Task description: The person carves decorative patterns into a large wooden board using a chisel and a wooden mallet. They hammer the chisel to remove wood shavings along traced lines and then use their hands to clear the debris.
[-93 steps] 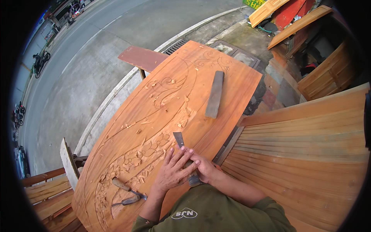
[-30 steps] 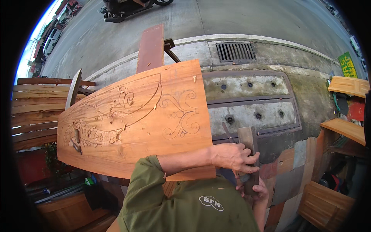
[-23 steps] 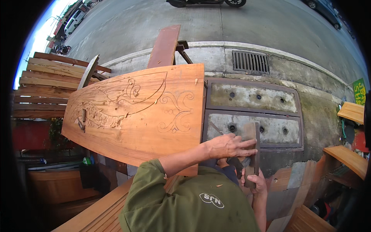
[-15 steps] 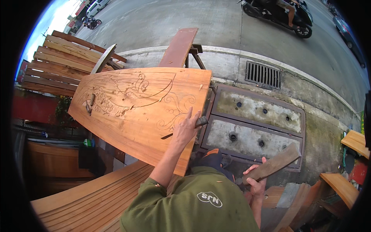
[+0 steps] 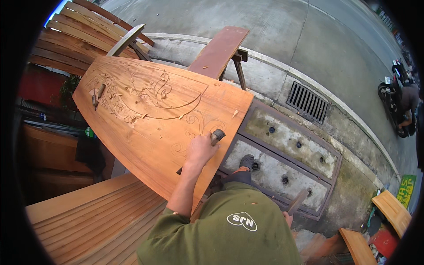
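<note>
A broad wooden panel [image 5: 154, 145], carved with scrolls and leaves on its far left part, lies in front of me. Over its right end, my left hand [image 5: 201, 152] is closed around a chisel; the ringed wooden handle [image 5: 217, 137] sticks out above the fist and a bit of dark blade shows below the wrist. Pencilled scrolls run beside that hand. Low on my right side, my right hand [image 5: 288, 218] grips a flat wooden bat [image 5: 298, 201], largely hidden by my green shirt. Two more carving tools [image 5: 98, 96] rest among shavings on the carving.
A reddish plank [image 5: 221, 48] on a trestle [image 5: 239, 68] stands beyond the panel. Slatted boards [image 5: 66, 42] are at far left, grooved wood [image 5: 101, 216] at near left. Concrete covers [image 5: 282, 154] and a drain grate [image 5: 308, 101] lie right. A motorcycle [image 5: 399, 99] is on the road.
My left hand has gone from spread fingers over the chisel to a closed grip on it. The wooden bat has dropped lower and closer to my body. My foot has stepped onto the concrete cover.
</note>
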`<state>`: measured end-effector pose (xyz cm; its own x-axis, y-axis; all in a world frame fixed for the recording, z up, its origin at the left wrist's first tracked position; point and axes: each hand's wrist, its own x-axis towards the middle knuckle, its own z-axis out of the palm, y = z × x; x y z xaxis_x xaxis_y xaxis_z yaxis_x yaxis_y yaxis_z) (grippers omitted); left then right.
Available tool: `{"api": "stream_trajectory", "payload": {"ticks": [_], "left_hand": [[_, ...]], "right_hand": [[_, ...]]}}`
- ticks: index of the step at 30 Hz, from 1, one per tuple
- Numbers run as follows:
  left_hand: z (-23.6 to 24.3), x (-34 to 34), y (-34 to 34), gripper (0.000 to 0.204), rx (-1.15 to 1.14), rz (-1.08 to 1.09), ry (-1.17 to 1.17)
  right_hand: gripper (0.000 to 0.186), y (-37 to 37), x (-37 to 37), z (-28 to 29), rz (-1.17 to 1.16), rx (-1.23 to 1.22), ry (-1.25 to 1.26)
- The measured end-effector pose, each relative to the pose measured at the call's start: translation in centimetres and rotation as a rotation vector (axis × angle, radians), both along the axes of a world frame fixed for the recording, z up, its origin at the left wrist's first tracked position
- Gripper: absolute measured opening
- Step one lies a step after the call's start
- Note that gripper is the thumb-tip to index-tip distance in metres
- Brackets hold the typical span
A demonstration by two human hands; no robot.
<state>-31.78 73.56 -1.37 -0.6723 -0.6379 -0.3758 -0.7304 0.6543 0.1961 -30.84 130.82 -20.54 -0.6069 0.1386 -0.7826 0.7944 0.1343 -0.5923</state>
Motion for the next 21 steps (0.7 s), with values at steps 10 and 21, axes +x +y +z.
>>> {"api": "stream_trajectory", "payload": {"ticks": [10,21], "left_hand": [[-3.1,-6.4,-5.1,0.107,-0.029,0.113,-0.051],[-2.6,-11.3,-3.2,0.122,-0.019,0.416,-0.078]], "right_hand": [[0.036,-1.3,-12.1,1.1,0.265,0.165,-0.181],[0.021,-7.8,-37.0,-3.7,0.678,0.203,-0.111]]}}
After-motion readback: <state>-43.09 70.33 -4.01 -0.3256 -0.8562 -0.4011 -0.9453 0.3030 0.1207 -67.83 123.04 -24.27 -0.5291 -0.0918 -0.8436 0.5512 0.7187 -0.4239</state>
